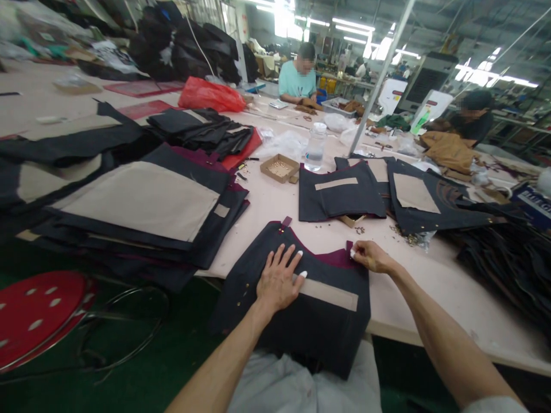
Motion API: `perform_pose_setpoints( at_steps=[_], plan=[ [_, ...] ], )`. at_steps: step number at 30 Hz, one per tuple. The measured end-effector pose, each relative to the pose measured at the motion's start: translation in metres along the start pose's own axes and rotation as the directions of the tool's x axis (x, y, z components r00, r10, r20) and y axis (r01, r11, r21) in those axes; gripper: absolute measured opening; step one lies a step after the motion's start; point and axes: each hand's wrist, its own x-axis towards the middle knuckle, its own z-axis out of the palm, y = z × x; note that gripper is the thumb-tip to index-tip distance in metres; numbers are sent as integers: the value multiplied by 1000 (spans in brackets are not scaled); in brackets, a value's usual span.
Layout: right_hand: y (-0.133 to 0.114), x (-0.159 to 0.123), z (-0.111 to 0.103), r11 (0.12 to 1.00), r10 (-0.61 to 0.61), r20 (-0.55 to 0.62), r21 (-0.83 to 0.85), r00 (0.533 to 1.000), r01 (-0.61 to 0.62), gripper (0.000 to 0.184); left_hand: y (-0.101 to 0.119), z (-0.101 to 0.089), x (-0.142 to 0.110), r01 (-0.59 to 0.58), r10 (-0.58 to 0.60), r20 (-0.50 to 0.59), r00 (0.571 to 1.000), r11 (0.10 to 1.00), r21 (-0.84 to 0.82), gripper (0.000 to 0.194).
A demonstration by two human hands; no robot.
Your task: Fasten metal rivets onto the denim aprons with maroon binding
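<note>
A dark fabric panel (318,332) with maroon edging and a beige strip (331,293) lies over the table's front edge and hangs toward my lap. My left hand (279,278) rests flat on it, fingers spread, with white coverings on two fingertips. At the panel's upper right corner, my right hand (371,256) pinches by a small maroon tab (349,246). Whatever is between those fingertips is too small to make out. A second maroon tab (286,222) with a metal fitting sticks up at the upper left corner.
Stacked dark panels (142,198) lie left, and more panels (342,198) lie ahead. A cardboard tray (279,168) of small metal pieces stands near a water bottle (316,148). Loose fittings (359,230) dot the table. A red stool (41,312) is at left; co-workers (297,80) sit beyond.
</note>
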Motion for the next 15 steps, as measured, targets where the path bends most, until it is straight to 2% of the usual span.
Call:
perform_pose_setpoints(
  at_steps=[3,9,15],
  plan=[
    [-7,-4,11,999,-33,23,-24,999,33,9,1,0,1,-1,1,7,1000,1000,10,56],
    [-7,2,12,993,-66,-14,-101,998,64,2,0,-1,1,-12,12,4,1000,999,32,57],
    [-8,-1,11,998,-61,17,-7,998,61,5,0,-1,3,-24,24,12,1000,999,40,57]
  ],
)
